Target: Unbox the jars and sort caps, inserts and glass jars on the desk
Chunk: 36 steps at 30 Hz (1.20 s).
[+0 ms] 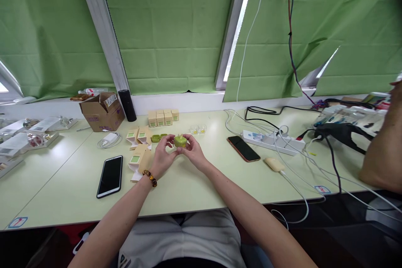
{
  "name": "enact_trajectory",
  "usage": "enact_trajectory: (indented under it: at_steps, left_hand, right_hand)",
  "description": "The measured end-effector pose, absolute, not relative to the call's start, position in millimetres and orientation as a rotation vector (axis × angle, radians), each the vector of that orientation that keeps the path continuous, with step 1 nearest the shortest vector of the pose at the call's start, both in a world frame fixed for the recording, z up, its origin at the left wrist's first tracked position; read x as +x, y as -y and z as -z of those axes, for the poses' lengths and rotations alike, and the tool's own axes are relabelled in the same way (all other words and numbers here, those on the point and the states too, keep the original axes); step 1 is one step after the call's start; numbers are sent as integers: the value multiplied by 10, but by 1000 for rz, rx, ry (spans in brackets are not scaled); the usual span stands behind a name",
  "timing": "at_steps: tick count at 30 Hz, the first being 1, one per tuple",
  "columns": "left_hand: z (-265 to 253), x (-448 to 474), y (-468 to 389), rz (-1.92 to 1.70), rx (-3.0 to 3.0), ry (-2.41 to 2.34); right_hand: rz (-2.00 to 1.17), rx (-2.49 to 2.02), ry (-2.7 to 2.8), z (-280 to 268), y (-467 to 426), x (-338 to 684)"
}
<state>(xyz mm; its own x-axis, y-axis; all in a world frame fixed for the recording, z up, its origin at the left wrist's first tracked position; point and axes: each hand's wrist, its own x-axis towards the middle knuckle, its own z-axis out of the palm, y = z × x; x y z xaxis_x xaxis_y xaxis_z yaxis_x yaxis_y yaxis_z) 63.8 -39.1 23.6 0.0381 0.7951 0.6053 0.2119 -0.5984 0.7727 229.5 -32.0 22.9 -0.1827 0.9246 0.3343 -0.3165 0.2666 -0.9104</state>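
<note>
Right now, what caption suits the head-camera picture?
Left hand and right hand hold a small green case near open kraft boxes.

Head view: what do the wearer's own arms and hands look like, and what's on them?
The left hand and right hand are ungloved, and no sleeves show on the forearms. A bracelet of round, glossy dark-brown and amber beads circles the left wrist; the right wrist has nothing on it.
</note>
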Motion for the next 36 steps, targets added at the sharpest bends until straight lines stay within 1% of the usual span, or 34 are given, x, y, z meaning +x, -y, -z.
enact_trajectory:
  at_steps: [5,12,22,25,27,33,36]
  left_hand:
    - [-266,651,424,-1610,1882,-932]
    - [-363,640,525,-1572,1936,-958]
    - [-346,623,462,-1598,1876,-1071]
    - [-349,611,447,-1594,1826,-1107]
    - [-338,608,433,-1583,1793,-1126]
    - [-319,614,387,-1543,1599,-1134]
    - [-328,605,366,-1507,1474,-1118]
  right_hand:
    - [-1330,-593,1236,-313,379,2327]
    - [-1506,-545,1137,-370,335,2440]
    - [-1537,-557,1138,-320,311,2416]
    - [-1413,-590,1176,-285,315,2372]
    - [-1259,-662,1230,-258,319,2342]
    - [-569,-895,1592,-198,401,2293]
    - [-332,-929,1725,-171,435,2286]
